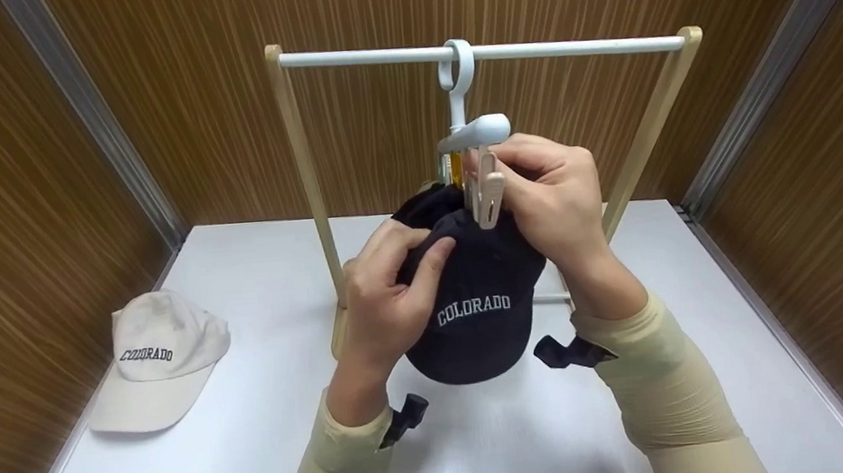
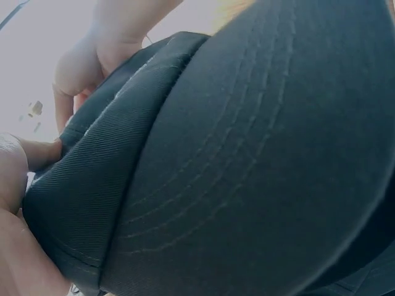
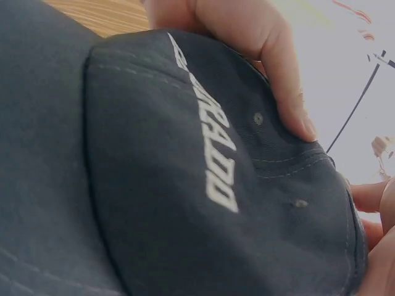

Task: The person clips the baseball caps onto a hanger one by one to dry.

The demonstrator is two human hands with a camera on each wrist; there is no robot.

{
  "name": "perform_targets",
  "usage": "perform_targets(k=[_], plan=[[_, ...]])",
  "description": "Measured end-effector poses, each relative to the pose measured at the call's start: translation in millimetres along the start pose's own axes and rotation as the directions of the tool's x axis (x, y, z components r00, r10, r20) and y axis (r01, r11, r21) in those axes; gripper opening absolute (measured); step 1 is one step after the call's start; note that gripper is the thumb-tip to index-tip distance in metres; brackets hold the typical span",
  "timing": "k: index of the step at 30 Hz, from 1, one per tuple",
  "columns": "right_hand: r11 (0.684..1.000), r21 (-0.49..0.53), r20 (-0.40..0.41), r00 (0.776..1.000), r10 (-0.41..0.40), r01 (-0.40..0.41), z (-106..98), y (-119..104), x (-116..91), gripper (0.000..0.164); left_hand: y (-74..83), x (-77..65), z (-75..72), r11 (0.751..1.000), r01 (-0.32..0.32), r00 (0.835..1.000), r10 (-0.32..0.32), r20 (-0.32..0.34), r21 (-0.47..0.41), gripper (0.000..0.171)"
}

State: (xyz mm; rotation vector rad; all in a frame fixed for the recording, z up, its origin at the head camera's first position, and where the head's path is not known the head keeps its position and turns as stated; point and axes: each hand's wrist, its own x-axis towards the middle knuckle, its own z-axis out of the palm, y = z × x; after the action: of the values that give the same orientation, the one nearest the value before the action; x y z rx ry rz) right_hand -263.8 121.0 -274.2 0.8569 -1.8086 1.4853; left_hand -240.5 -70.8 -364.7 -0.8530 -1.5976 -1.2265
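Observation:
A black baseball cap with white COLORADO lettering hangs brim down below a white clip hanger. My left hand grips its crown from the left, thumb on the front panel. At the hanger's near end, a beige clothes peg overlaps the top of the crown. Curled fingers of my right hand pinch at this peg from the right side; part of their grip is hidden behind it. In the right wrist view, the left thumb presses the cap's crown. The left wrist view is mostly filled by the stitched brim.
The hanger hooks over a white rail on a wooden stand. A cream COLORADO cap lies on the white table at left. Wood-patterned panels enclose the table at the back and both sides.

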Motion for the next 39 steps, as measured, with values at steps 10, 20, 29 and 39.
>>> perform_targets(k=[10,20,29,39], plan=[[1.000,-0.014,-0.008,1.000,0.008,-0.008,-0.6,1.4,-1.3,0.008,0.7,1.2,6.8,1.000,-0.014,0.998,0.014,-0.065,0.003,0.009],[0.999,-0.010,0.002,0.999,0.045,-0.045,-0.4,1.3,-0.1,0.009,0.9,0.3,14.3,0.997,-0.009,0.988,0.020,-0.155,0.073,0.011],[0.998,-0.032,-0.001,0.999,0.050,-0.050,-0.6,1.0,-1.2,0.008,3.7,0.2,21.4,0.993,0.009,0.978,0.015,-0.209,0.115,0.012],[0.998,-0.026,0.000,0.998,0.063,-0.063,0.2,1.1,-4.4,0.009,6.0,1.7,25.0,0.994,0.018,0.971,0.008,-0.238,0.104,0.012]])
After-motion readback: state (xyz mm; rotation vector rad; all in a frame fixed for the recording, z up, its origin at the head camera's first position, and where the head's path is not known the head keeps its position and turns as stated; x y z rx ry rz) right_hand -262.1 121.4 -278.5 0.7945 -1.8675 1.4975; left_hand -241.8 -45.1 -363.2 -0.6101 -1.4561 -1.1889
